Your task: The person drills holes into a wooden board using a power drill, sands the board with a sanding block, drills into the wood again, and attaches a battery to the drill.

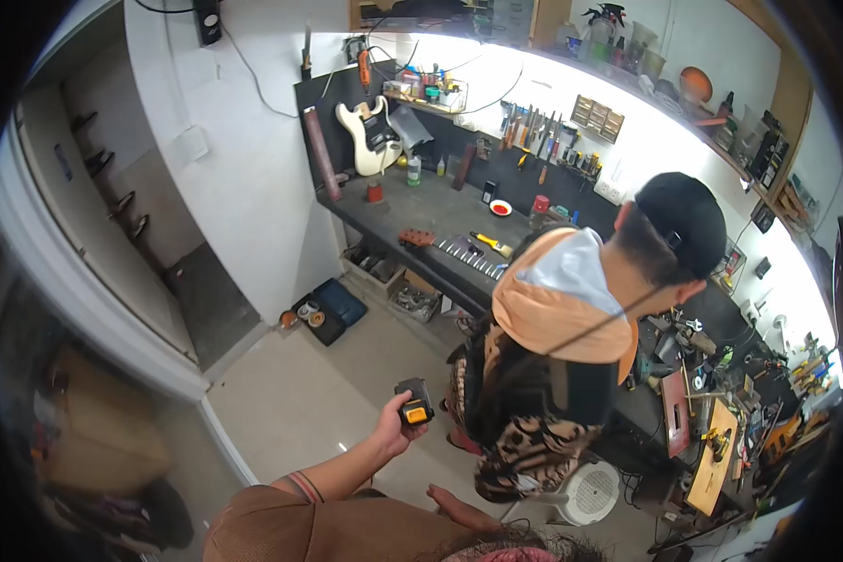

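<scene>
My left hand (401,428) is closed around a small black device with a yellow-orange part (415,409), held out over the tiled floor. My right hand (451,502) is low near my body, its fingers stretched out and holding nothing. Another person (562,347), in a black cap and a peach hooded top, stands just to the right of the device, facing the workbench. That person's hands are hidden.
A dark workbench (420,204) bears a guitar neck (464,255), a yellow-handled brush (490,244) and bottles. A white guitar body (369,137) leans behind it. A white stool (591,494) is at lower right; bins (373,269) stand under the bench.
</scene>
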Available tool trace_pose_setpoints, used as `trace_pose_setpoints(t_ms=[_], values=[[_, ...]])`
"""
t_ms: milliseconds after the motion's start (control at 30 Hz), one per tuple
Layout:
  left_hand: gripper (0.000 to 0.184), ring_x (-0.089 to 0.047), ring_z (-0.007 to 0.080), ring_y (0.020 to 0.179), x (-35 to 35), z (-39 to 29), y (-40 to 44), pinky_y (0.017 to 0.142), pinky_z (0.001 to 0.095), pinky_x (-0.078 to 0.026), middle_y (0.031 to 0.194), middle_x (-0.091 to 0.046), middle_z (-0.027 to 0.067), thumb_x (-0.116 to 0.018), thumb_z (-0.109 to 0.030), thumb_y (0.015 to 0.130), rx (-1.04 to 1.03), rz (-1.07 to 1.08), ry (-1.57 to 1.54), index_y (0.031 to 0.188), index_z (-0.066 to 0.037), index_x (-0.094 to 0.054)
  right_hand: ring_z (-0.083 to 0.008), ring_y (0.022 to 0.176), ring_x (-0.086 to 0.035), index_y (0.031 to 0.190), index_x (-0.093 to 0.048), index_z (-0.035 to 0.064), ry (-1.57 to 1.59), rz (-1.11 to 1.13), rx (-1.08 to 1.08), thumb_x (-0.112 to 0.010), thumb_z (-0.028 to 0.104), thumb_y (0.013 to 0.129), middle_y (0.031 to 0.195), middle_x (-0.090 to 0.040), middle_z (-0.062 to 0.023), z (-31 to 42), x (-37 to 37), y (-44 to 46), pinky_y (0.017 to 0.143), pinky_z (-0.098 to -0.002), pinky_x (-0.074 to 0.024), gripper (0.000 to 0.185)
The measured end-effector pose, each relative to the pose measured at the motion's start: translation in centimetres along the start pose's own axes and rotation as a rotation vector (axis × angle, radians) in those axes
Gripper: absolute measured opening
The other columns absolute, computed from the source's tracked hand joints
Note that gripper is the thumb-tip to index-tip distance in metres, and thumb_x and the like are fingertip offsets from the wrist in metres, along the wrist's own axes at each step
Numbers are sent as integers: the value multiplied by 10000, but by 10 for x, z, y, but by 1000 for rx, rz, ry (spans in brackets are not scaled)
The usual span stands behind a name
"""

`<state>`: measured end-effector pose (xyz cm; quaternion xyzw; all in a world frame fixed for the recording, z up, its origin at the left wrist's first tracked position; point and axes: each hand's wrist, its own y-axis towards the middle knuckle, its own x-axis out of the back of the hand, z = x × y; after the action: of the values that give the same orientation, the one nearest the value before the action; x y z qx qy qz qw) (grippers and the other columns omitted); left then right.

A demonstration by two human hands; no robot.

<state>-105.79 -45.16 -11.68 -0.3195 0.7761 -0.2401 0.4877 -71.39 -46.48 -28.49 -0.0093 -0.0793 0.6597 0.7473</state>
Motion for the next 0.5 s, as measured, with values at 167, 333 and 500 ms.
trace_pose_setpoints(t_ms=[167, 333, 500], values=[[263, -755, 234, 931, -2, -81, 45, 769, 412, -659, 1066, -768, 53, -712, -345, 1057, 100, 204, 64, 1240, -157, -699, -305, 1456, -617, 1681, -427, -42, 374, -341, -713, -493, 378, 1216, 1624, -577, -177, 65, -11, 86, 1233, -440, -458, 629], [349, -732, 232, 1083, 22, -167, 48, 901, 461, -650, 1195, -722, 74, -686, -183, 1007, 123, 344, 207, 1340, -120, -602, -248, 1308, -694, 1535, -592, -7, 525, -626, -642, -576, 333, 1176, 1480, -680, -133, 186, 10, 181, 1085, -382, -540, 494], [429, -743, 301, 1096, 46, -223, 46, 947, 497, -655, 1220, -728, 138, -639, -84, 896, 162, 259, 267, 1323, -41, -628, -243, 1239, -735, 1482, -626, -20, 323, -693, -454, -598, 243, 1163, 1376, -738, -129, 244, 48, 260, 1060, -389, -553, 415]])
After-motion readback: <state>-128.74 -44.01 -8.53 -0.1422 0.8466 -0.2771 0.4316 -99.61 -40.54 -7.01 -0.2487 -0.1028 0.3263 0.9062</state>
